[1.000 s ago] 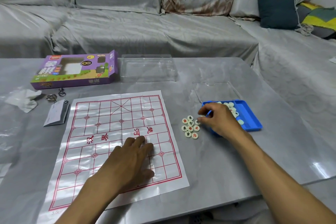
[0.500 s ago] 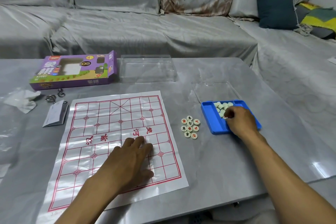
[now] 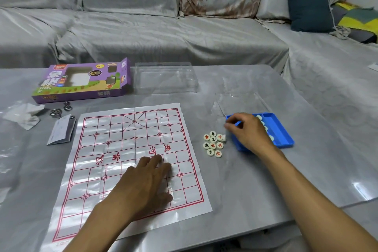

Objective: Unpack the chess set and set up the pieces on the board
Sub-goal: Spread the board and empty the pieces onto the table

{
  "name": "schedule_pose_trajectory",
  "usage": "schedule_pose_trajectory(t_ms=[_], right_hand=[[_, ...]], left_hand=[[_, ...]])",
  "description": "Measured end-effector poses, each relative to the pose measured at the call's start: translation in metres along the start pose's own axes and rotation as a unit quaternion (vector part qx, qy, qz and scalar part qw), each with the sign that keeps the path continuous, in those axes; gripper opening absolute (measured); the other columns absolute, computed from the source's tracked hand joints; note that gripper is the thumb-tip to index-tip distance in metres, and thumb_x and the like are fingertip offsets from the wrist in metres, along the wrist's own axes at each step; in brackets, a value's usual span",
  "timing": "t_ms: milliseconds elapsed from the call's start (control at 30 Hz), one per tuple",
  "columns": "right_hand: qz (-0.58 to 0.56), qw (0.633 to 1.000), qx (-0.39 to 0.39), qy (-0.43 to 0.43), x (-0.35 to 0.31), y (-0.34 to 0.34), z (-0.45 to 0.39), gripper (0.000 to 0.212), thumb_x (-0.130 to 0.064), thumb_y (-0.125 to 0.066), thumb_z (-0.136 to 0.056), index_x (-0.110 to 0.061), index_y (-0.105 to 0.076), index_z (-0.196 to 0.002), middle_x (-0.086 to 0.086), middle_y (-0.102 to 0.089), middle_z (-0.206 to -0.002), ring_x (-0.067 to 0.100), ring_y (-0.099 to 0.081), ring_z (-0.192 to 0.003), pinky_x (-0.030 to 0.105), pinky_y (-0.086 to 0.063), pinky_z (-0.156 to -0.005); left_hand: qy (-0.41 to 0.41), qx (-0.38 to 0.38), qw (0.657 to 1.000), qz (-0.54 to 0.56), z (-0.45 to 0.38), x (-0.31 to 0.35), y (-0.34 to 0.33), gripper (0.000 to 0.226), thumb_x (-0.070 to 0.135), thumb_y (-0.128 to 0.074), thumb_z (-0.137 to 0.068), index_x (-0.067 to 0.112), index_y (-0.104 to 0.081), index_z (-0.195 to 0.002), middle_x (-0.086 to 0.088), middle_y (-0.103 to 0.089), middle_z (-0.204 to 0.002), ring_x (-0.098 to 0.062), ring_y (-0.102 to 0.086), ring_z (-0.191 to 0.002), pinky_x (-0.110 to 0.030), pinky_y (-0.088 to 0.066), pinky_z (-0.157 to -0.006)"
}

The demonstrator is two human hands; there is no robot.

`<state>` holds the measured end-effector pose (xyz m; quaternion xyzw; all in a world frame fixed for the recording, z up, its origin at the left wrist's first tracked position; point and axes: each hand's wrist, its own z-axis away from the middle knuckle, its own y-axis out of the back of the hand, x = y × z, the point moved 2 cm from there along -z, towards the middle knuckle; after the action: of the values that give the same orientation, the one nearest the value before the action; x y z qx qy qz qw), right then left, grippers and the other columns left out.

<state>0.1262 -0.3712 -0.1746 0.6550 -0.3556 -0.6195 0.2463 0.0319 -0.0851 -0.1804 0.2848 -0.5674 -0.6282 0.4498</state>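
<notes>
Beside the board's right edge, nine round chess pieces [image 3: 213, 146] lie face-up in a tight cluster on the bench [image 3: 245, 186]; a tenth [image 3: 224, 138] stands on edge just below the right hand [image 3: 248, 132]. Such discs look small, light, hard and smooth, best pinched across the rim. More remain in the blue tray [image 3: 283, 132]. The paper board [image 3: 131, 149], thin and creased, is pressed flat by the open left hand [image 3: 143, 186]. Half a second earlier the right hand was inside the tray; now its curled fingers are near the cluster, contents indiscernible.
</notes>
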Motion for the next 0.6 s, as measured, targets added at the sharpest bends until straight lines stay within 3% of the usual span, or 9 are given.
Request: schedule_pose_trajectory(t_ms=[100, 200, 267, 500, 600], right_hand=[[0.117, 0.987, 0.075, -0.077, 0.023, 0.02, -0.006, 0.024, -0.006, -0.054, -0.09, -0.018, -0.069, -0.104, 0.002, -0.066, -0.11, 0.022, -0.06, -0.094, 0.03, -0.046, -0.075], [0.205, 0.969, 0.022, -0.139, 0.041, 0.029, -0.003, 0.034, 0.001, -0.051, -0.084, -0.016, -0.067, -0.109, 0.007, -0.065, -0.114, 0.029, -0.059, -0.101, 0.033, -0.046, -0.075], [0.204, 0.967, -0.002, -0.15, 0.048, 0.027, -0.001, 0.032, 0.003, -0.052, -0.083, -0.016, -0.067, -0.104, 0.006, -0.065, -0.112, 0.027, -0.058, -0.098, 0.033, -0.047, -0.074], [0.15, 0.976, 0.046, -0.15, 0.053, 0.03, -0.001, 0.033, 0.009, -0.052, -0.081, -0.013, -0.067, -0.101, 0.006, -0.066, -0.114, 0.026, -0.059, -0.104, 0.031, -0.045, -0.083], [0.108, 0.983, 0.075, -0.13, 0.044, 0.03, -0.002, 0.029, 0.008, -0.055, -0.082, -0.012, -0.069, -0.098, 0.005, -0.067, -0.107, 0.02, -0.059, -0.092, 0.027, -0.042, -0.077]], left_hand=[[0.001, 0.0, 1.0, 0.0, 0.0, 0.0, -0.001, 0.063, 0.058, -0.051, -0.086, 0.035, -0.029, -0.141, 0.008, -0.024, -0.15, -0.018, -0.028, -0.134, -0.032, -0.04, -0.097], [0.002, 0.003, 1.0, 0.006, 0.0, -0.001, 0.0, 0.062, 0.057, -0.052, -0.086, 0.034, -0.032, -0.139, 0.008, -0.026, -0.149, -0.018, -0.029, -0.133, -0.033, -0.04, -0.095], [0.003, 0.001, 1.0, 0.004, 0.0, 0.0, 0.0, 0.062, 0.057, -0.052, -0.086, 0.034, -0.031, -0.14, 0.008, -0.026, -0.149, -0.018, -0.028, -0.133, -0.032, -0.04, -0.096], [0.002, 0.006, 1.0, 0.003, 0.002, 0.001, 0.001, 0.057, 0.056, -0.051, -0.085, 0.036, -0.034, -0.135, 0.009, -0.027, -0.146, -0.017, -0.029, -0.131, -0.031, -0.04, -0.093], [0.001, 0.004, 1.0, 0.006, 0.002, 0.001, 0.002, 0.058, 0.057, -0.051, -0.086, 0.036, -0.032, -0.137, 0.009, -0.025, -0.149, -0.017, -0.028, -0.134, -0.031, -0.04, -0.096]])
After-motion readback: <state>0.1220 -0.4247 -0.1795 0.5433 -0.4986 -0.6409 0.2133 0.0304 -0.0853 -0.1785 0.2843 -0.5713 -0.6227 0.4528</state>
